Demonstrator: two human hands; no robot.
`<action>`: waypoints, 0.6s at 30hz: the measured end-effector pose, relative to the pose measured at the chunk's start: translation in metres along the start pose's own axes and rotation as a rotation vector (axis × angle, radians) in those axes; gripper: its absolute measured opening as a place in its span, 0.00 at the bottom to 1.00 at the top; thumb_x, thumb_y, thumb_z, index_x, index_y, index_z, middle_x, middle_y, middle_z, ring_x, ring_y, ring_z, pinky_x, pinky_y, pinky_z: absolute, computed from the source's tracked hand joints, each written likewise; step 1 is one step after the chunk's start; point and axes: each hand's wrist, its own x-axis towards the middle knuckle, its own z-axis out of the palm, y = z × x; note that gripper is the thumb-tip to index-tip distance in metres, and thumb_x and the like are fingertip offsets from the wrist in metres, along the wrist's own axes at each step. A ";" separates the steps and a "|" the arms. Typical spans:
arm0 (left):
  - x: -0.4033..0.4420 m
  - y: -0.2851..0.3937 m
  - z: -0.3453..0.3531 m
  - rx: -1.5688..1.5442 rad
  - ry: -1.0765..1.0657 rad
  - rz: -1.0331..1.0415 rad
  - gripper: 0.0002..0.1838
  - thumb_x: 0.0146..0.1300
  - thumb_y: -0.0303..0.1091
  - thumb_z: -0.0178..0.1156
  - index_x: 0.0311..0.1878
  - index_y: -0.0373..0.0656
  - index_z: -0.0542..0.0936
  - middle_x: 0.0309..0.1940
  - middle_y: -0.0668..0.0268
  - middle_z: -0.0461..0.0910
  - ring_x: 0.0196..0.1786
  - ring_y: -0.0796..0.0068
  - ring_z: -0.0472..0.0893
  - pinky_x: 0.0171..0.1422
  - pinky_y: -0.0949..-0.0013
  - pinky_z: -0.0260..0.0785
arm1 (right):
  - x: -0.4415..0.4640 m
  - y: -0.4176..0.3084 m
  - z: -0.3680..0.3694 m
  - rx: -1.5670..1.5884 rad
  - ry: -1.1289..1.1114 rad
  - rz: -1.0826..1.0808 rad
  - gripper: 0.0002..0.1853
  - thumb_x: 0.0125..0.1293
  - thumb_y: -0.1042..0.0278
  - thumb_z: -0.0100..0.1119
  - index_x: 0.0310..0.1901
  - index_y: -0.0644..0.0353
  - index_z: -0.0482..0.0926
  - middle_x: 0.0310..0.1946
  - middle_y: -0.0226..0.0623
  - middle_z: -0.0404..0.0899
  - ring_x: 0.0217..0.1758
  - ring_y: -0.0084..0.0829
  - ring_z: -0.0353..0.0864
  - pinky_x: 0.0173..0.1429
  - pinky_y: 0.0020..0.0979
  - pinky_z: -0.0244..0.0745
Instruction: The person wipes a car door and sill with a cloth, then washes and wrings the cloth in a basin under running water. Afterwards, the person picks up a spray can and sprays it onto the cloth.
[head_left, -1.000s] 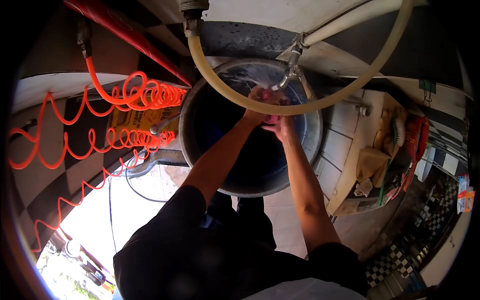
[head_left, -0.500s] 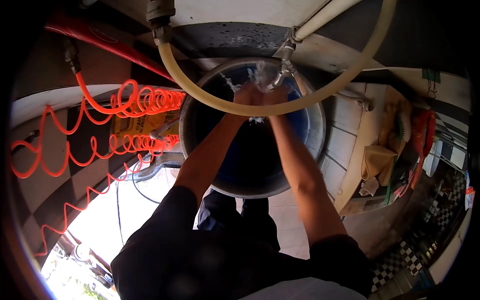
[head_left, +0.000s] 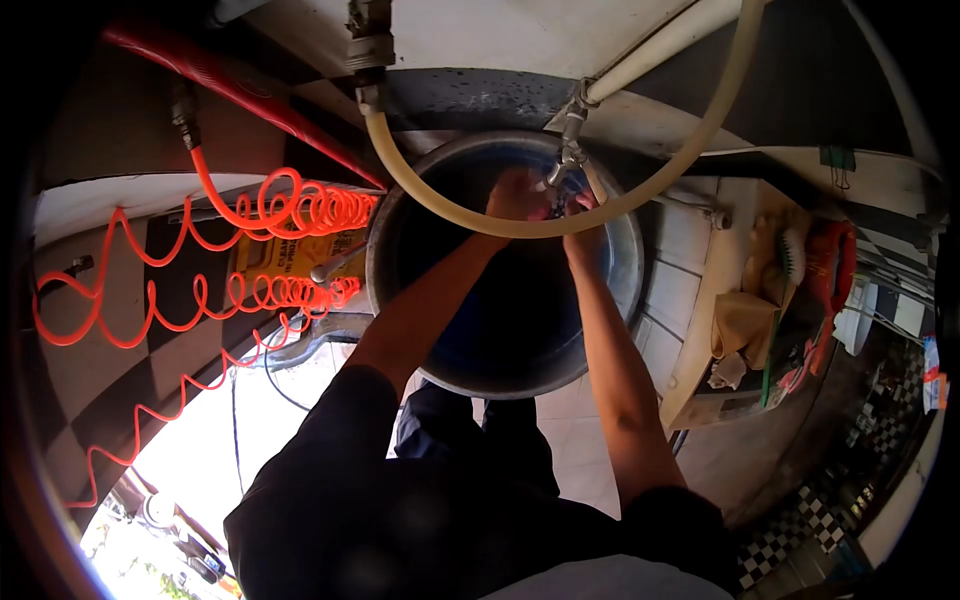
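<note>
Both forearms reach over a large round tub (head_left: 625, 300) with a dark blue inside. My left hand (head_left: 514, 195) is near the metal tap (head_left: 568, 158), on its left side; its fingers are blurred. On the other side of the spout, my right hand (head_left: 580, 215) is partly covered by the pale yellow hose (head_left: 480, 223) that loops across in front. Water shows faintly between the hands under the tap. Whether either hand holds anything cannot be made out.
Orange coiled hoses (head_left: 205, 300) hang at the left, below a red tube (head_left: 230, 85) and beside a yellow sign (head_left: 295, 255). A ledge (head_left: 695, 390) at the right bears a tan cloth (head_left: 742, 325), a brush (head_left: 793, 255) and a red item (head_left: 832, 285).
My hands, close together under the running water before, are now farther apart on either side of the spout. Less splashing shows. The view has shifted slightly.
</note>
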 end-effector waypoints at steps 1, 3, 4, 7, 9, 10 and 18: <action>0.000 0.005 0.002 0.096 0.017 0.042 0.19 0.49 0.43 0.71 0.34 0.37 0.78 0.29 0.58 0.80 0.34 0.64 0.81 0.40 0.61 0.73 | -0.008 -0.052 -0.028 0.077 0.029 0.006 0.19 0.67 0.64 0.58 0.56 0.64 0.71 0.44 0.48 0.80 0.47 0.44 0.82 0.47 0.38 0.77; 0.000 0.014 0.010 0.286 0.049 0.128 0.18 0.46 0.40 0.72 0.30 0.36 0.78 0.27 0.56 0.79 0.32 0.60 0.81 0.38 0.60 0.73 | -0.010 -0.091 -0.059 0.168 -0.089 -0.074 0.21 0.66 0.70 0.58 0.60 0.62 0.68 0.43 0.46 0.80 0.47 0.38 0.83 0.46 0.35 0.78; 0.002 0.009 0.015 0.206 0.129 0.223 0.16 0.42 0.36 0.73 0.28 0.36 0.78 0.25 0.55 0.78 0.32 0.60 0.81 0.37 0.60 0.73 | -0.012 -0.124 -0.073 0.073 -0.158 -0.107 0.19 0.66 0.70 0.56 0.58 0.61 0.70 0.44 0.47 0.80 0.45 0.42 0.83 0.44 0.38 0.78; 0.006 0.005 0.013 0.296 0.179 0.366 0.16 0.41 0.34 0.74 0.29 0.36 0.78 0.25 0.56 0.78 0.31 0.60 0.80 0.37 0.61 0.73 | -0.015 -0.178 -0.095 -0.352 -0.261 -0.240 0.14 0.69 0.68 0.54 0.52 0.66 0.75 0.40 0.57 0.80 0.45 0.51 0.80 0.50 0.43 0.75; 0.001 0.014 0.010 0.328 0.140 0.259 0.16 0.43 0.34 0.74 0.29 0.36 0.79 0.28 0.56 0.79 0.32 0.58 0.81 0.38 0.61 0.73 | -0.023 -0.202 -0.090 -0.510 -0.292 -0.230 0.10 0.69 0.66 0.52 0.42 0.65 0.75 0.36 0.59 0.78 0.42 0.59 0.77 0.44 0.49 0.74; -0.005 0.022 0.006 0.303 0.111 0.227 0.15 0.44 0.34 0.73 0.30 0.36 0.79 0.29 0.56 0.80 0.33 0.57 0.81 0.39 0.61 0.73 | -0.029 -0.208 -0.083 -0.527 -0.300 -0.266 0.10 0.69 0.66 0.52 0.39 0.65 0.75 0.35 0.58 0.78 0.41 0.60 0.78 0.43 0.50 0.73; -0.013 -0.037 0.001 -0.157 0.062 0.181 0.19 0.55 0.28 0.69 0.50 0.38 0.78 0.35 0.67 0.81 0.38 0.74 0.81 0.45 0.69 0.76 | -0.044 -0.193 -0.059 -0.174 -0.217 -0.161 0.16 0.67 0.67 0.53 0.52 0.67 0.73 0.37 0.54 0.80 0.43 0.47 0.83 0.47 0.41 0.78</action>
